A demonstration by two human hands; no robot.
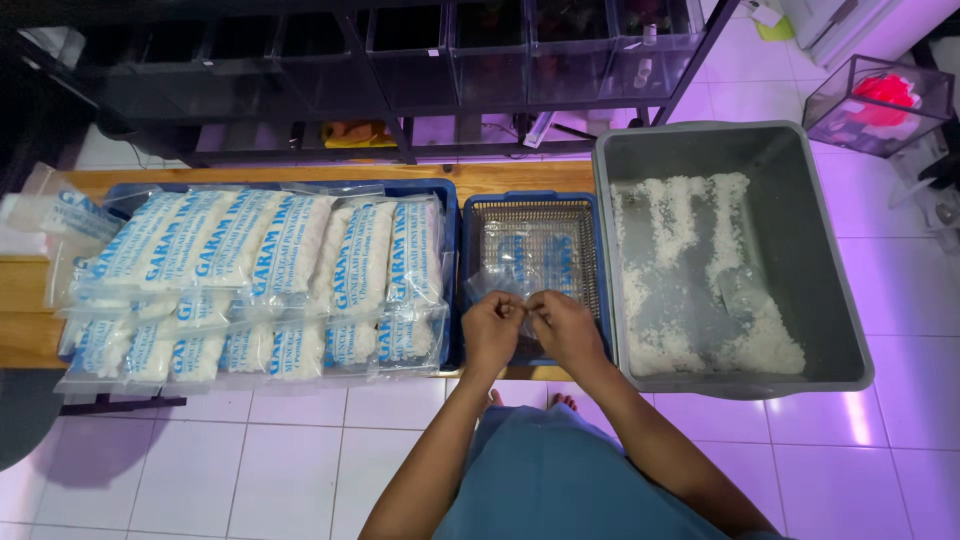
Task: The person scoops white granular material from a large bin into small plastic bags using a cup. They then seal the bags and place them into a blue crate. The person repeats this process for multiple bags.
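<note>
The person is standing at a low wooden bench (500,180) and looking down. Both hands are held close together, almost touching, over a small blue basket (535,270). The left hand (492,330) and the right hand (563,328) are each pinching the top edge of an empty clear bag (525,262) with blue print. The fingers are curled in tight on the thin plastic. The bag is hanging down into the basket, and more empty bags are lying under it.

Just right of the basket a big grey tub (820,250) is sitting on the floor. White grains (690,280) are lying in it in patches, with bare grey showing between them.

Left of the basket a blue tray (450,200) is holding many full bags (270,280), lying side by side in rows and leaning on each other. A few flat bags (55,210) are lying at the far left end of the bench.

Dark glass tanks (480,50) are standing on a rack behind the bench. The floor (280,450) is white tile with a purple glow on it.
</note>
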